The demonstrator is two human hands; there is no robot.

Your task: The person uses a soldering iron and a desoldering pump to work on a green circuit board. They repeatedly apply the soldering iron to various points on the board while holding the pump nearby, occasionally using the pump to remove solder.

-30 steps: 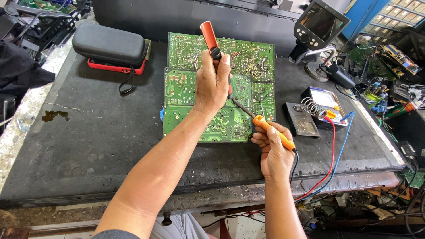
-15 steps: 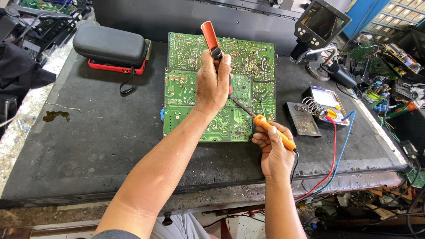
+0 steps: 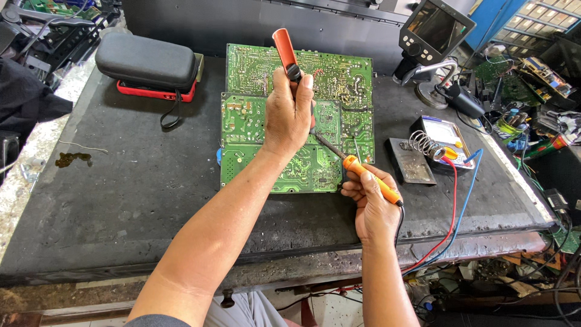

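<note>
Right hand (image 3: 374,203) grips the orange soldering iron (image 3: 363,172), tip slanting up-left onto the green circuit board (image 3: 260,121) beneath the left hand (image 3: 289,112), which holds an orange-handled tool (image 3: 284,48) upright.

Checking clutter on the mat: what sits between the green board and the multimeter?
Head view: the dark soldering stand with its coil lies between the board and the multimeter; otherwise bare mat.

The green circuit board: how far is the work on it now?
Done: the green circuit board lies solder side up on the dark mat. In hand: the right hand holds an orange soldering iron to it, the left hand an orange-topped tool. How many joints remain cannot be seen.
</note>
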